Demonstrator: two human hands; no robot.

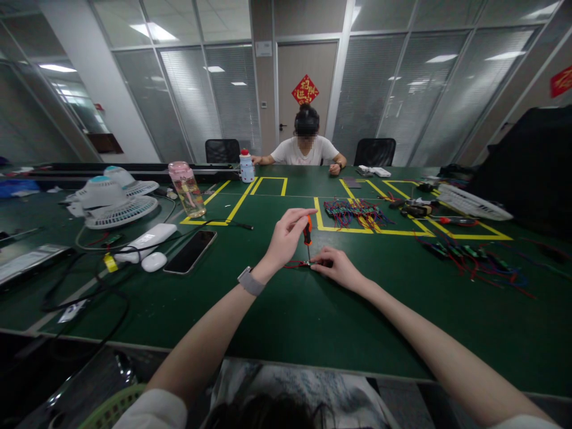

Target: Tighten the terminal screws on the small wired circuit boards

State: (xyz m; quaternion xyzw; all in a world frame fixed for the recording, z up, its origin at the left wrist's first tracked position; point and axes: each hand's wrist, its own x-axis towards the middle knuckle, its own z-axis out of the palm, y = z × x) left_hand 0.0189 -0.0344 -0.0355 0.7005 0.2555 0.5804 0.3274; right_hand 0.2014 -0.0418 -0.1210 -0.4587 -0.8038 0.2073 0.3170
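"What's in the left hand (288,235)?"

"An orange-and-black screwdriver (307,231), held upright, tip down at a small wired circuit board (306,264) on the green table (286,322)."

"And the right hand (338,269)?"

"Fingertips at the board's right side; I can't tell whether they pinch it."

"Beyond?"

"More wired boards (355,212), farther right, over yellow tape (346,230)."

Left hand (288,237) holding orange screwdriver (307,235), right hand (338,268) touching wired part (306,264), green table (214,322)

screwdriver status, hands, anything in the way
Left hand on screwdriver, near upright. Right hand at small wired part beneath it. Wired boards beyond, not in way.
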